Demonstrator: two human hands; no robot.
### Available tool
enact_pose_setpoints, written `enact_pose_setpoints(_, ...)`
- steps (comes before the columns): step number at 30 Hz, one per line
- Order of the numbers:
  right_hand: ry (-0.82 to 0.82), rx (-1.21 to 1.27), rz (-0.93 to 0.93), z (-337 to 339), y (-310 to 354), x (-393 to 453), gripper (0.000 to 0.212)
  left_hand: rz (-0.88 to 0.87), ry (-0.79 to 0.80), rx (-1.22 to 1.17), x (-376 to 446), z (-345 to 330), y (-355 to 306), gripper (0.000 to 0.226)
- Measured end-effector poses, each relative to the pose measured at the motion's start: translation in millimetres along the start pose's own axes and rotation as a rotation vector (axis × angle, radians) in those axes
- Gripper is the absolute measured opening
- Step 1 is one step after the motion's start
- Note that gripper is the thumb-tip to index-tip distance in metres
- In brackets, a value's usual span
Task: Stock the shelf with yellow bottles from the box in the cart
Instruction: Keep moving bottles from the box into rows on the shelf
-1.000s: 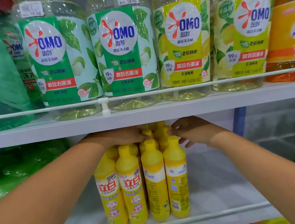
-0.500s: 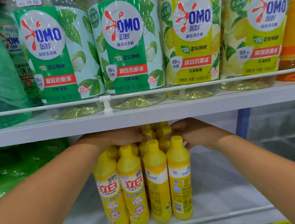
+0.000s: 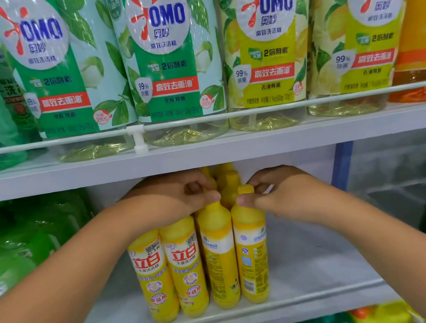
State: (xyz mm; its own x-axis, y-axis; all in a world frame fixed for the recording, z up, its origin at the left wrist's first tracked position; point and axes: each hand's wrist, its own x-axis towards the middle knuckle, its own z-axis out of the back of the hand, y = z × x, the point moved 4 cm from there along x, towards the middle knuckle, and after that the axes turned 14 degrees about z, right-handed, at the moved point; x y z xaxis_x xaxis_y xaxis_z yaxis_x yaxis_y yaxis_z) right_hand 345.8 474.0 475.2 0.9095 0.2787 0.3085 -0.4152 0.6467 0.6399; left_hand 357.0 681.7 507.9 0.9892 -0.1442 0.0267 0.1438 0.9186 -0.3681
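Observation:
Several yellow bottles (image 3: 187, 268) stand in rows on the white lower shelf (image 3: 316, 263), four of them in the front row. My left hand (image 3: 176, 200) reaches under the upper shelf, its fingers curled over the top of the third front bottle (image 3: 218, 253), hiding its cap. My right hand (image 3: 287, 195) pinches the cap of the rightmost front bottle (image 3: 251, 252) between thumb and fingers. More yellow bottles stand behind, partly hidden by both hands. The box and the cart are out of view.
The upper shelf board (image 3: 206, 156) sits just above my hands and carries large OMO detergent bottles (image 3: 171, 60) behind a wire rail. Green refill bags (image 3: 29, 235) fill the lower shelf's left. A low rail (image 3: 276, 306) runs along its front edge. Bare shelf lies right of the bottles.
Both hands have come forward from the caps of the back bottles to the tops of the two right-hand front bottles. The view has moved closer to the shelf.

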Motion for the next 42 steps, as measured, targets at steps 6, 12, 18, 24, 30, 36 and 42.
enact_pose_setpoints(6, -0.089, -0.002, -0.013, -10.2, -2.7, 1.6, 0.031, -0.007, -0.069, 0.133, 0.9, -6.8, -4.5, 0.034)
enact_pose_setpoints(12, -0.071, 0.096, 0.027, -12.2, -4.8, 3.6, 0.011, -0.037, -0.032, 0.13, 0.8, -2.9, 0.7, 0.033)
enact_pose_setpoints(18, -0.012, 0.104, 0.054, -14.5, -2.4, 3.9, 0.008, -0.06, 0.008, 0.06, -0.2, -6.0, 8.4, 0.031)
enact_pose_setpoints(24, -0.134, -0.02, 0.031, -18.1, -3.3, 6.2, 0.028, 0.023, -0.108, -0.04, -1.9, -12.0, 11.8, 0.041)
enact_pose_setpoints(30, -0.025, 0.145, 0.029, -15.9, -1.1, 2.1, 0.015, 0.011, -0.099, -0.011, -2.7, -14.9, 13.4, 0.033)
enact_pose_setpoints(36, -0.131, 0.027, 0.01, -18.1, -3.2, -0.4, 0.029, 0.065, -0.126, -0.018, -1.0, -17.0, 14.8, 0.035)
enact_pose_setpoints(42, -0.095, 0.057, 0.051, -21.4, -2.8, -3.5, 0.015, 0.063, -0.097, -0.042, -2.9, -14.9, 12.5, 0.029)
